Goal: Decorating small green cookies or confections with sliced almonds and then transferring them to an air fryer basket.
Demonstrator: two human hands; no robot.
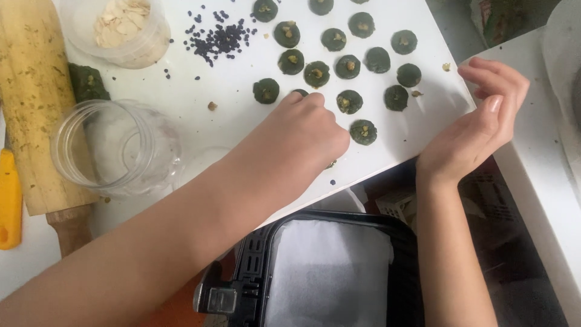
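Observation:
Several dark green dough rounds (349,101) topped with nut bits lie on a white board (242,115). My left hand (299,136) rests knuckles-up on the board's near part, fingers curled over one round, which is mostly hidden; another round (363,131) sits just right of it. My right hand (478,124) hovers at the board's right corner, palm turned inward, fingers slightly bent and apart, holding nothing. Below the board stands a black air-fryer basket (330,272) lined with white paper.
A clear empty jar (115,148) lies on its side at left beside a wooden rolling pin (36,115) and a yellow tool (9,206). A bowl of sliced almonds (124,27), a pile of small dark bits (218,37) and a green dough lump (88,82) sit farther back.

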